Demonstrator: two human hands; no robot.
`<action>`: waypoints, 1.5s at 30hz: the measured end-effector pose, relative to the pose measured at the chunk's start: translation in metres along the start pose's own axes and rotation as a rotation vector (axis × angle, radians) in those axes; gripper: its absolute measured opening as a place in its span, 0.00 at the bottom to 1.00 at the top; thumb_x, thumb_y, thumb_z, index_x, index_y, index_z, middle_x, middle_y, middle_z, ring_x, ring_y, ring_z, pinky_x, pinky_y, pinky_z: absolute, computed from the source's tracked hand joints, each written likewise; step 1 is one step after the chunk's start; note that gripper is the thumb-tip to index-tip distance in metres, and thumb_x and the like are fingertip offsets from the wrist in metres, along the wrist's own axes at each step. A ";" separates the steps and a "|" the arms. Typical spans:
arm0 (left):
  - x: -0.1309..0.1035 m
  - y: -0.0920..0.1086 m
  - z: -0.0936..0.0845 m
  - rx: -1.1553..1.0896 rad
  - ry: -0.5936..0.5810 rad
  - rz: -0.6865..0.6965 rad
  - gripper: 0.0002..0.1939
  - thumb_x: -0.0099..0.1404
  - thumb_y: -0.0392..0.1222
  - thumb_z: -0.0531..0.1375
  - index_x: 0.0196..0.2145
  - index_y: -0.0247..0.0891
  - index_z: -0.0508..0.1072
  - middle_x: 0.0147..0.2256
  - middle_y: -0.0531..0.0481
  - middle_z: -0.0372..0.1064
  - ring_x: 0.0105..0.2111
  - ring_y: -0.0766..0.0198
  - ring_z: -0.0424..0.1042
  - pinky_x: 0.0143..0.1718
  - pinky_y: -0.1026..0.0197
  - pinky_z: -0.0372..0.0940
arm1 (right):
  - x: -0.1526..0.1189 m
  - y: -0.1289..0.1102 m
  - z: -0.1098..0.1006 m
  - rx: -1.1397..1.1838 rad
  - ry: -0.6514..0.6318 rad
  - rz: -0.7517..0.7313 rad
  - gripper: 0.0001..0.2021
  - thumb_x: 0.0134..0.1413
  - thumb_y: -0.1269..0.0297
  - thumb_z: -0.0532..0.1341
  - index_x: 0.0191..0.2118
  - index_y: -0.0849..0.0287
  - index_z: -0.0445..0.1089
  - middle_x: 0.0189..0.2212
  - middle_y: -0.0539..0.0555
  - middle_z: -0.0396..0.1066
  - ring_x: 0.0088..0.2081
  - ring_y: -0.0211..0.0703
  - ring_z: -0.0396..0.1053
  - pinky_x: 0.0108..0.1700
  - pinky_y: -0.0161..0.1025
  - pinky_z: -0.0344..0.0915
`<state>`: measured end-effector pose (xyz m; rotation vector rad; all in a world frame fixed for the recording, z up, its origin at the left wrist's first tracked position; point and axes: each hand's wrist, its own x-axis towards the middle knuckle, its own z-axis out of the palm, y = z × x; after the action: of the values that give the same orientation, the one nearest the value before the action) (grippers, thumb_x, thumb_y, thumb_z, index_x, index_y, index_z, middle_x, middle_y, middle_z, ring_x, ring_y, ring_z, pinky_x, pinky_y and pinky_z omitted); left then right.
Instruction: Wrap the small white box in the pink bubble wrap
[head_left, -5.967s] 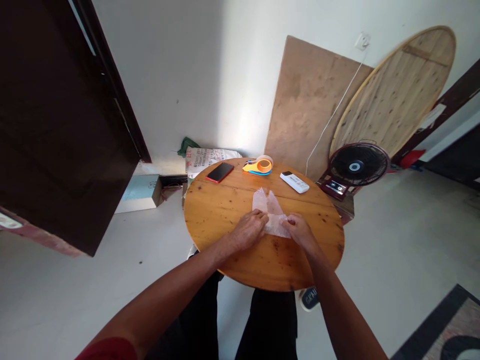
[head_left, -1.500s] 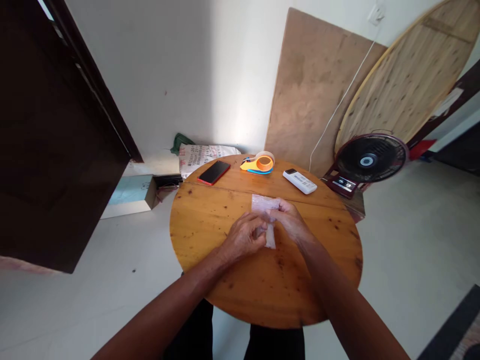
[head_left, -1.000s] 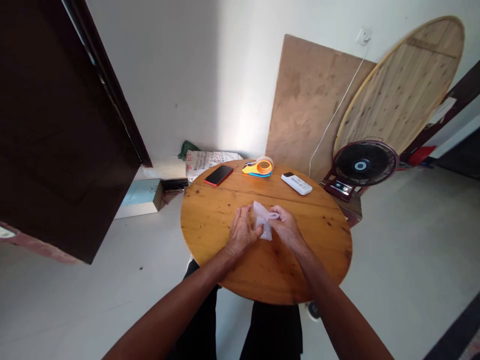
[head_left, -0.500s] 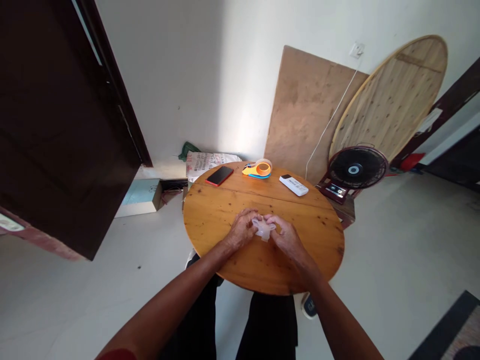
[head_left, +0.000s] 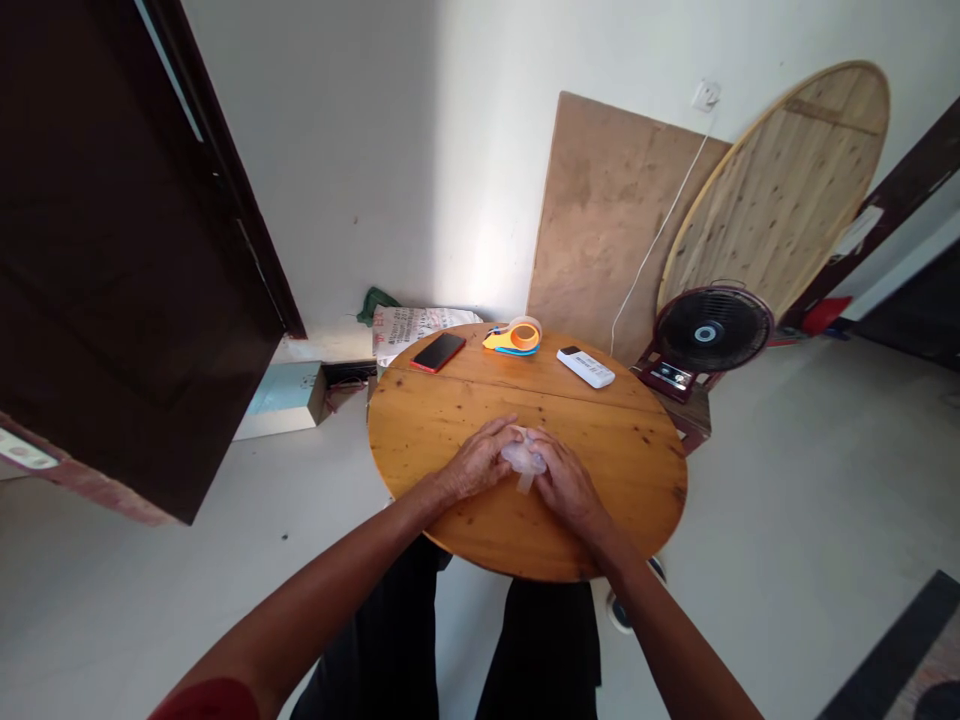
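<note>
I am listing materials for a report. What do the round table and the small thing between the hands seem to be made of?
Round table: looks like varnished wood; knots, plank seams and a light shine show. The bag between the left hand and right hand: probably thin clear plastic film, translucent and crumpled.

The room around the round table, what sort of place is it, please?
It looks like a plain room in a home, perhaps used partly for storage. A phone, a remote control and a tape dispenser lie on the wooden table; a fan stands on the floor, and a spare round tabletop leans on the wall.
</note>
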<state>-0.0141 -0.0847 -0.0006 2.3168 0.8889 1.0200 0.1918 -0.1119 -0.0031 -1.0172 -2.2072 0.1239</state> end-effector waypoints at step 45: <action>0.027 0.000 0.017 -1.212 0.059 -0.431 0.30 0.45 0.37 0.71 0.47 0.35 0.70 0.43 0.46 0.72 0.40 0.61 0.71 0.44 0.60 0.64 | 0.016 0.007 0.005 0.091 0.146 0.263 0.18 0.63 0.56 0.49 0.47 0.57 0.71 0.62 0.58 0.52 0.60 0.53 0.55 0.61 0.54 0.52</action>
<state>0.0127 -0.0682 0.0013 1.0365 0.4948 1.0065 0.1853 -0.0950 -0.0002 -1.2217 -1.9123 0.2574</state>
